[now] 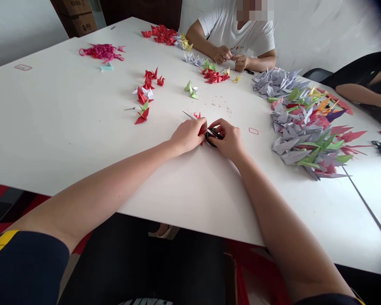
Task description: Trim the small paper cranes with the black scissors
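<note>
Over the near middle of the table, my left hand [190, 134] pinches a red paper crane [202, 131], partly hidden by my fingers. My right hand [229, 137] has its fingers in the black handles of a pair of scissors [211, 139]. A silver blade shows past the far side of my left hand, pointing away to the left. Whether the blades touch the crane cannot be made out. Left of my hands, a short row of folded cranes [142, 116] in red, green and white lies beside a thin dark pin-like piece [130, 109].
A large pile of paper cranes [292, 123] covers the right side. Across the white table [66, 140], a person in a white shirt [238, 38] works near more cranes [214, 76]. Tiny red scraps [222, 103] lie ahead. A pink tangle [102, 52] sits far left. Another person's arm [362, 94] is at right.
</note>
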`<state>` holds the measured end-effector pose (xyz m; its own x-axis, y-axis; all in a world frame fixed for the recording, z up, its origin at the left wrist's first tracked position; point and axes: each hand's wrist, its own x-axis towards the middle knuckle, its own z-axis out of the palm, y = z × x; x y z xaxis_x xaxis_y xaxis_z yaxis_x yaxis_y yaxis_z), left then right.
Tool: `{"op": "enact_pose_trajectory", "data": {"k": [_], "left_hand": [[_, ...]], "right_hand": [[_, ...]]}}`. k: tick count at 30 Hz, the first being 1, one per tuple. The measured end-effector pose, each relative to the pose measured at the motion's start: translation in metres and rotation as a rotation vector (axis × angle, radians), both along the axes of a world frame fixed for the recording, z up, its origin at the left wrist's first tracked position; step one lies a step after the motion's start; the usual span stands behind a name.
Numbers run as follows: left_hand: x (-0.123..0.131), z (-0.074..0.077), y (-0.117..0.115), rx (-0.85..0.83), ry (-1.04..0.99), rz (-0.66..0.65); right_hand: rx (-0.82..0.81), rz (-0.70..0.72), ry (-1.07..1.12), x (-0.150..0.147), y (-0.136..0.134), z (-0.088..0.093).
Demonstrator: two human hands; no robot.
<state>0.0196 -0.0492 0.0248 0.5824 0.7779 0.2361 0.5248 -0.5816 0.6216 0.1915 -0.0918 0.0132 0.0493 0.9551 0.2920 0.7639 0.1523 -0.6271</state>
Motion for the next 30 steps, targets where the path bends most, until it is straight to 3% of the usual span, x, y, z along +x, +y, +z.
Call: {"op": "enact_pose_trajectory", "data": {"k": [30], "left_hand": [[0.0015,-0.0041,0.0023,0.052,-0.014,-0.010]], "right_hand": [[0.024,0.008,-0.029,0.0008,0.0002,-0.0001]]}}
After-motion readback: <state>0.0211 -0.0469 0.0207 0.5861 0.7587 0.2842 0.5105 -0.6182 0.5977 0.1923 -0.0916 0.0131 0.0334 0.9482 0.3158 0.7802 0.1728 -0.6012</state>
